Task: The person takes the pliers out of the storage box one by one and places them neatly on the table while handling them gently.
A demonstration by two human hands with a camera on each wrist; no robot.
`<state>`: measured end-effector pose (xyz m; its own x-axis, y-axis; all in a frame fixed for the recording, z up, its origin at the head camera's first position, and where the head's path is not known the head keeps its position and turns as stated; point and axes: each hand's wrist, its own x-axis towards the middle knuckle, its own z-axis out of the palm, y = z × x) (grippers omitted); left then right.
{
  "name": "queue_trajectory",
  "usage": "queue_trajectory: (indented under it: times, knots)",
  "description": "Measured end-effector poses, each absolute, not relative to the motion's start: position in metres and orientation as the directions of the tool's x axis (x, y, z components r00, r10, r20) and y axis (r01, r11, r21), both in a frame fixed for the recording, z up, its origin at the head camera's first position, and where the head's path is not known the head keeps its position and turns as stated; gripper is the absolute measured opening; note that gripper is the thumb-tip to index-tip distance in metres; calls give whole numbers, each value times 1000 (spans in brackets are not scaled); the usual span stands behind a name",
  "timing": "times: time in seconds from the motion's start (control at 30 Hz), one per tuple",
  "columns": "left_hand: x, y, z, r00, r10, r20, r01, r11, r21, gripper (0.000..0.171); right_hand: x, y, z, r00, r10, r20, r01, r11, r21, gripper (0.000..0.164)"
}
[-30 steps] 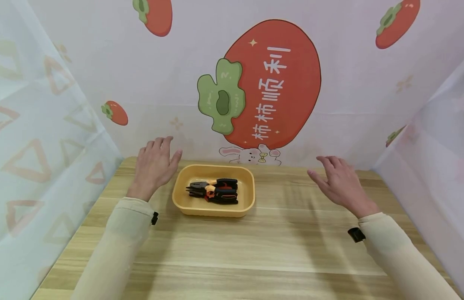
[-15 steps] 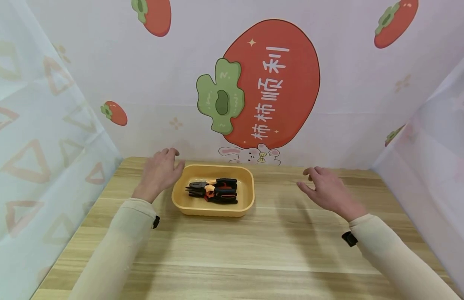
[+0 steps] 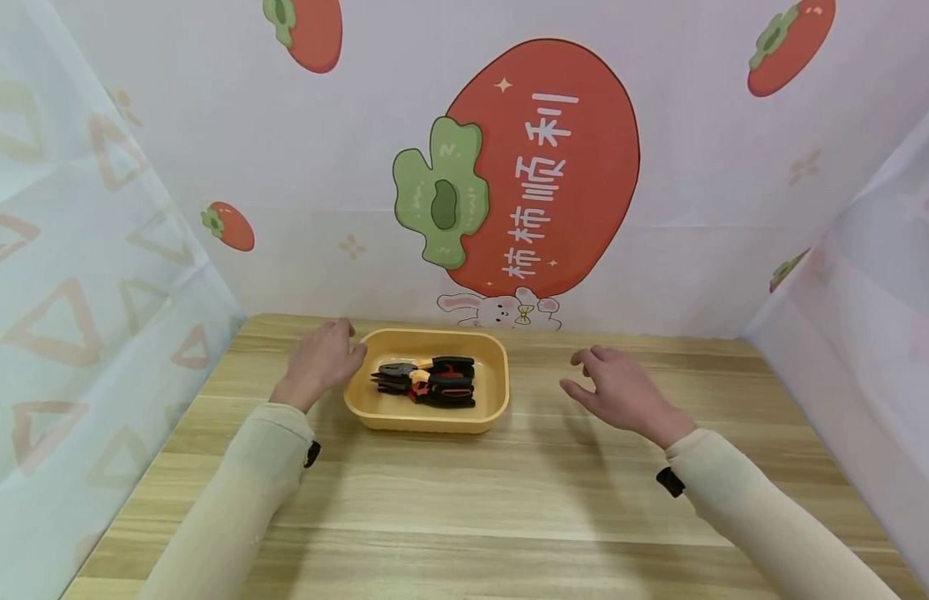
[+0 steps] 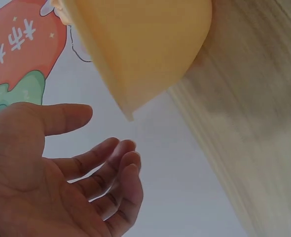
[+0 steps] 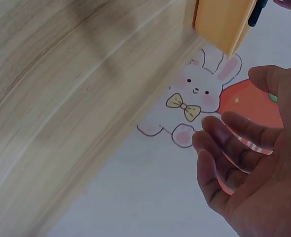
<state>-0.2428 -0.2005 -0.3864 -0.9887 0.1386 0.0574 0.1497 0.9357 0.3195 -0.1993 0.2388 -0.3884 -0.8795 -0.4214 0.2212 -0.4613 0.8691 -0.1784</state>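
A yellow plastic tray (image 3: 434, 424) stands at the back of the wooden table, holding a pile of pliers (image 3: 445, 382) with dark jaws and black-and-orange handles. My left hand (image 3: 320, 364) hovers at the tray's left end, its thumb overlapping the rim in the head view. In the left wrist view a gap shows between the loosely bent fingers (image 4: 130, 185) and the tray (image 4: 150, 44); nothing is held. To the right of the tray, over the table, my right hand (image 3: 621, 392) hangs with relaxed fingers and holds nothing. One black handle (image 5: 257, 12) shows above the tray in the right wrist view.
The wooden tabletop (image 3: 449, 500) extends in front of the tray. Right behind it rises a white backdrop (image 3: 322, 208) printed with persimmons and a rabbit. Fabric side walls (image 3: 82, 333) close in the table on the left and right.
My right hand has moved left and down towards the tray. My left hand has come lower and slightly right, to the tray's left end. The tray and pliers have stayed put.
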Motion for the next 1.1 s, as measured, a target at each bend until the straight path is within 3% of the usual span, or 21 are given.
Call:
queue_trajectory:
  times: [0.37, 0.87, 1.1]
  knots:
    - [-244, -205, -395, -989, 121, -85, 80, 920, 384, 46, -203, 208, -385, -872, -454, 181, -485, 851, -201, 40]
    - [-245, -202, -402, -989, 114, -95, 67, 915, 399, 22, -215, 162, -378, -870, -487, 83, -493, 842, -219, 51]
    - [-244, -201, -402, -989, 112, -92, 65, 910, 410, 19, -222, 144, -381, -847, -529, 48, -524, 819, -232, 59]
